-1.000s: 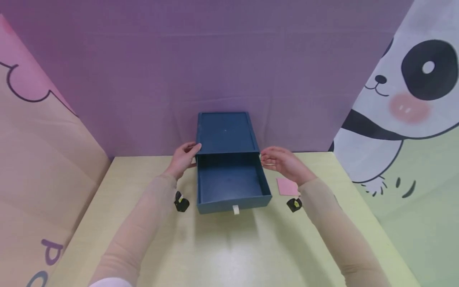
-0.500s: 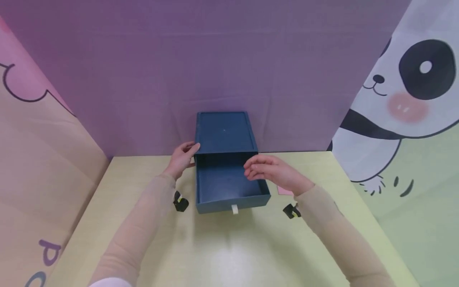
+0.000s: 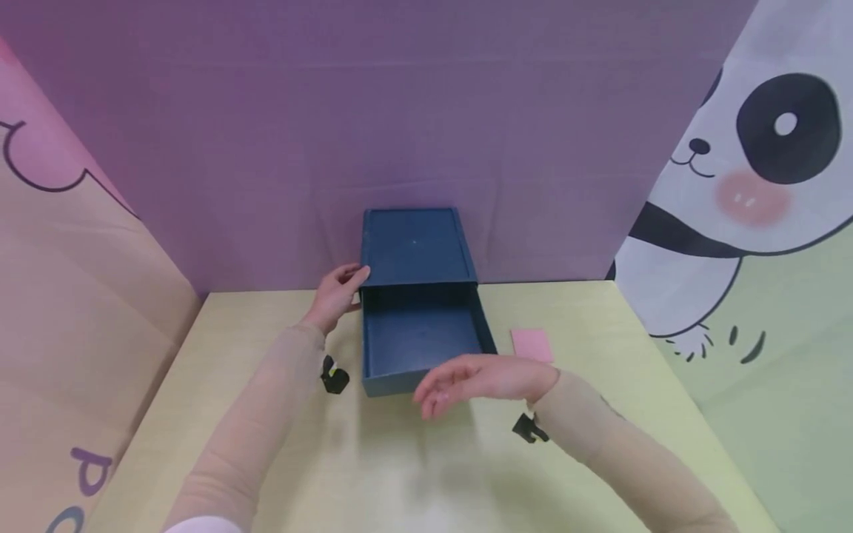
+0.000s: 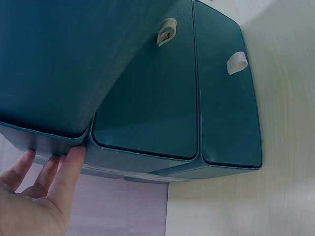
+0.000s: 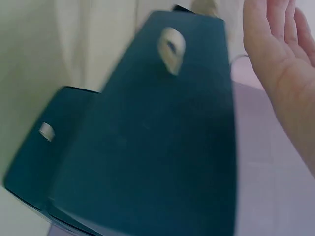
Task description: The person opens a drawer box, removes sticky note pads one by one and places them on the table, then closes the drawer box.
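At the left, the left hand rests against the side of the blue drawer cabinet, its fingers nearly straight and their tips touching the wall – thumb at the top front edge. The cabinet stands at the back of the worktop, with its top drawer pulled out and two lower drawers closed. Farther right, the right hand hangs over the drawer's front right corner, fingers loosely bent and holding nothing; contact there cannot be told. Beyond it lies a pink paper square.
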The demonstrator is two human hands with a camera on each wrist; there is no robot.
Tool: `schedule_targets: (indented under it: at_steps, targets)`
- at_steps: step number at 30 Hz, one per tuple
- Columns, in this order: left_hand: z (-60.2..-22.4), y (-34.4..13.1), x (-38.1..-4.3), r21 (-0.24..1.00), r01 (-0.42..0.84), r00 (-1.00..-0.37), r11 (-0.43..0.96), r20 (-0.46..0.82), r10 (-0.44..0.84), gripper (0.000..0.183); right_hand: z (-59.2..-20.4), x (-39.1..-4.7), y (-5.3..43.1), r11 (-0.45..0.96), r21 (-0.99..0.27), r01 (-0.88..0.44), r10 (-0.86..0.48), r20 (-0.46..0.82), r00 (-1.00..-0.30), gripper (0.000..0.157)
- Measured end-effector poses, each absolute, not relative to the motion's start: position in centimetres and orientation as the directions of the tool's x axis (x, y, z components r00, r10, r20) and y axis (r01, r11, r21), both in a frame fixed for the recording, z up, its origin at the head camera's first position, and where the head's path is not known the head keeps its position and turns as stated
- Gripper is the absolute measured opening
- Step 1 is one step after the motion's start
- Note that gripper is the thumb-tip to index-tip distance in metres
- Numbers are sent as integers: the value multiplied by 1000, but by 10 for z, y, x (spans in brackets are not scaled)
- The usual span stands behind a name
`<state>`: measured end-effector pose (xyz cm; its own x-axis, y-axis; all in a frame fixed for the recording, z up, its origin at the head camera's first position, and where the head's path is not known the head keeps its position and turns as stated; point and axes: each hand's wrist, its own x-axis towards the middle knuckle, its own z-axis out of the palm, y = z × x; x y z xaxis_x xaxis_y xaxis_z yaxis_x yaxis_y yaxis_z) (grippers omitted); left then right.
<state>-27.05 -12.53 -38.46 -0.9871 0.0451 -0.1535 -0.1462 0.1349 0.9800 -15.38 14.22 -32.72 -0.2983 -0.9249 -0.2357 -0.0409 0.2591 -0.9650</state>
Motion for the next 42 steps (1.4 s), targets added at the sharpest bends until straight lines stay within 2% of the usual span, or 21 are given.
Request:
schedule_targets:
  at_steps: [6,11,15,22,30,34,42]
  targets:
    - [-385,-124,-270,978,-151,-987,143,-158,39,61,-347,-148,139,301,-954,15,-936,-298,-185,44]
    - [-386,-126,-271,978,-150,-987,146,-156,33,61,-365,-150,142,380,-924,42,-905,-381,-189,44]
    - [-384,-126,-271,978,-149,-987,143,-155,29,61,-375,-153,149,425,-903,64,-865,-425,-267,41]
    - [-383,-126,-272,976,-151,-987,159,-156,24,62,-387,-155,157,413,-907,77,-802,-403,-440,40]
    - [-383,-124,-270,977,-148,-987,154,-155,33,62,-400,-150,155,316,-937,153,-775,-347,-527,47]
    - [-385,-123,-270,976,-151,-987,159,-159,38,63,-405,-147,150,260,-949,178,-762,-315,-566,44]
    - [-386,-125,-271,974,-149,-987,168,-156,27,63,-416,-139,137,219,-944,246,-644,-329,-691,44]
